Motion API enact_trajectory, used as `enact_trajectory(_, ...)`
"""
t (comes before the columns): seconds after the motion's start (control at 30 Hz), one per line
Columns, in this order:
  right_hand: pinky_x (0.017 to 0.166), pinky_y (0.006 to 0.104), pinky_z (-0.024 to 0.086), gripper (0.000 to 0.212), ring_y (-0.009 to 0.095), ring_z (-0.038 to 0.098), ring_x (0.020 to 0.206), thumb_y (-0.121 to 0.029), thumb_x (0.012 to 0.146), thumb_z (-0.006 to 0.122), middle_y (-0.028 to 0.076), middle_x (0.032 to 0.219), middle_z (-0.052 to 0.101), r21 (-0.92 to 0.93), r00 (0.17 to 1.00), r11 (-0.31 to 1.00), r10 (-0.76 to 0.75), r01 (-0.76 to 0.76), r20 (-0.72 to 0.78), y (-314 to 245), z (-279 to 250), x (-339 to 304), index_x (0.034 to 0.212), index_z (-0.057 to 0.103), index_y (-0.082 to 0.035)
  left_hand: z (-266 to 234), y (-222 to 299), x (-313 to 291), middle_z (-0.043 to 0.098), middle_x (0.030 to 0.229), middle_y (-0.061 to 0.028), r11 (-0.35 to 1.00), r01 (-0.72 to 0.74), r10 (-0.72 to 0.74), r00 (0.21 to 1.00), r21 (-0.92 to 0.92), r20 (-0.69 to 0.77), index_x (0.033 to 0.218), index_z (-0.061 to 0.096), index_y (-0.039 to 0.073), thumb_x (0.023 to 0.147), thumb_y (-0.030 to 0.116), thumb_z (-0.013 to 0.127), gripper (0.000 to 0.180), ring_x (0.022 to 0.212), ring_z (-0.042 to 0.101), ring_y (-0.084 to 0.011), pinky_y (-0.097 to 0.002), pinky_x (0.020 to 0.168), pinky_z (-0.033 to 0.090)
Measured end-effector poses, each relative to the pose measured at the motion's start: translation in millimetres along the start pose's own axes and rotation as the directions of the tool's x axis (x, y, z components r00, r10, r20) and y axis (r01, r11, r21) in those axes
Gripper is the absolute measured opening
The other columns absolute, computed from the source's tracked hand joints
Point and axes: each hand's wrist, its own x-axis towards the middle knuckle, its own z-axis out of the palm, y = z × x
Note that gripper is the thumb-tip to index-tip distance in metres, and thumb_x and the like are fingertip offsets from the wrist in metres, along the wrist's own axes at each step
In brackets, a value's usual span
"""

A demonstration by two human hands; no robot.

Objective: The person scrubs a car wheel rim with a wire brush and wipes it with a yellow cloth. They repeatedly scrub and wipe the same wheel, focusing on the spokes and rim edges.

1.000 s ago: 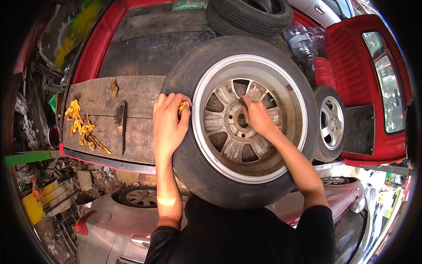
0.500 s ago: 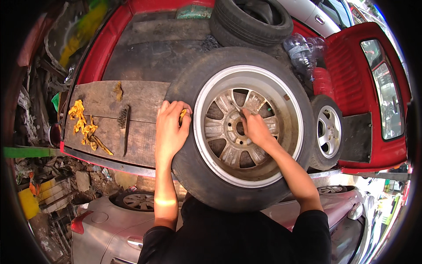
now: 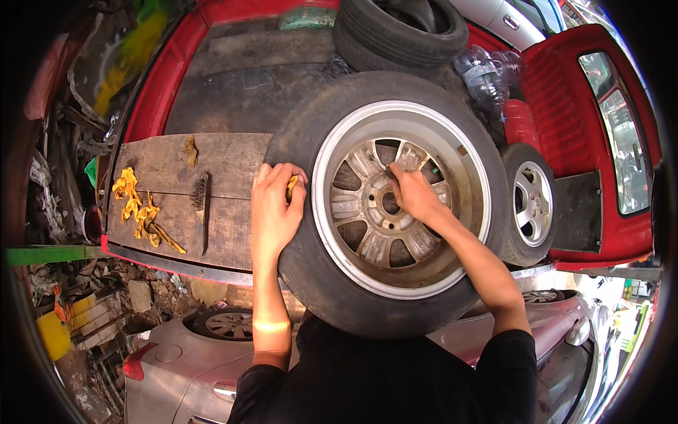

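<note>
The grey spoked metal wheel (image 3: 375,249) in its black rubber tyre (image 3: 395,319) lies under the fingers, any lettering too small to read. At its left, the left hand (image 3: 277,203) pinches a crumpled yellow scrap (image 3: 291,186); the right hand (image 3: 418,196) curls over the hub (image 3: 381,218), its grip unclear.

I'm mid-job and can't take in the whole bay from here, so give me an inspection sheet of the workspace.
Surface: worn wooden boards in a red truck bed.
Job's things: tyre mounted on a silver rim, grimy around the spokes.
Clutter: crumpled yellow scraps, a bristle brush and a small brown scrap on the boards; clear plastic bottles, another wheel and at least one bare tyre farther off.
Hands: left hand on the tyre, a yellow piece in its fingers; right hand at the spokes near the hub, any tool too small to tell.
Cables: nothing seen.
Surroundings: parked car at lower left, rubble beside it.
</note>
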Motion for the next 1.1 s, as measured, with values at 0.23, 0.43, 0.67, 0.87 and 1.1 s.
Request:
enact_trajectory(0.23,0.086,0.0529,0.054,0.036,0.052,0.067,0.094,-0.007,0.096,0.063,0.035,0.097,0.068,0.061,0.989,0.987,0.143,-0.145,0.041,-12.4,-10.7,-2.1,0.129,0.059,0.006,0.8,0.9,1.1,0.064,0.088,-0.0144,1.0,-0.008,0.008,1.0,-0.003,-0.013,0.088,0.062,0.0,0.084,0.001,0.059,0.005,0.086,0.054,-0.0346,-0.0436,0.083,0.044)
enact_trajectory(0.43,0.098,0.0527,0.051,0.039,0.05,0.065,0.104,-0.011,0.097,0.065,0.034,0.11,0.068,0.14,0.991,0.982,0.128,-0.13,0.025,-13.6,-15.3,1.5,0.132,0.058,0.005,0.5,1.1,1.4,0.065,0.089,-0.0145,1.0,-0.017,0.017,1.0,0.008,-0.021,0.088,0.062,-0.001,0.085,0.001,0.059,0.005,0.086,0.055,-0.0346,-0.0439,0.083,0.044)
enact_trajectory(0.67,0.094,0.0536,0.054,0.046,0.05,0.069,0.094,-0.01,0.097,0.062,0.035,0.096,0.07,0.015,0.994,0.994,0.104,-0.105,0.025,-5.1,-15.8,6.7,0.14,0.054,0.006,1.3,0.8,0.1,0.065,0.088,-0.015,1.0,-0.002,0.003,1.0,0.011,-0.024,0.089,0.062,-0.001,0.085,0.001,0.058,0.006,0.086,0.054,-0.0348,-0.0444,0.083,0.044)
enact_trajectory(0.87,0.089,0.0545,0.055,0.042,0.05,0.068,0.093,-0.011,0.097,0.062,0.035,0.093,0.069,-0.005,0.999,1.0,-0.023,0.022,-0.026,2.4,-22.7,11.7,0.137,0.057,0.003,2.3,0.1,-0.4,0.065,0.089,-0.0146,1.0,-0.013,0.014,0.999,0.022,-0.033,0.088,0.061,-0.001,0.085,0.001,0.058,0.005,0.086,0.054,-0.0348,-0.044,0.083,0.045)
enact_trajectory(1.1,0.079,0.0558,0.056,0.037,0.048,0.069,0.085,-0.013,0.097,0.061,0.031,0.084,0.069,-0.086,0.992,0.995,0.055,-0.046,0.111,-9.5,-26.0,9.7,0.132,0.061,-0.001,2.5,-0.9,0.3,0.066,0.089,-0.0144,1.0,-0.024,0.025,0.999,0.018,-0.041,0.087,0.061,-0.001,0.084,0.001,0.059,0.004,0.086,0.055,-0.0348,-0.044,0.083,0.045)
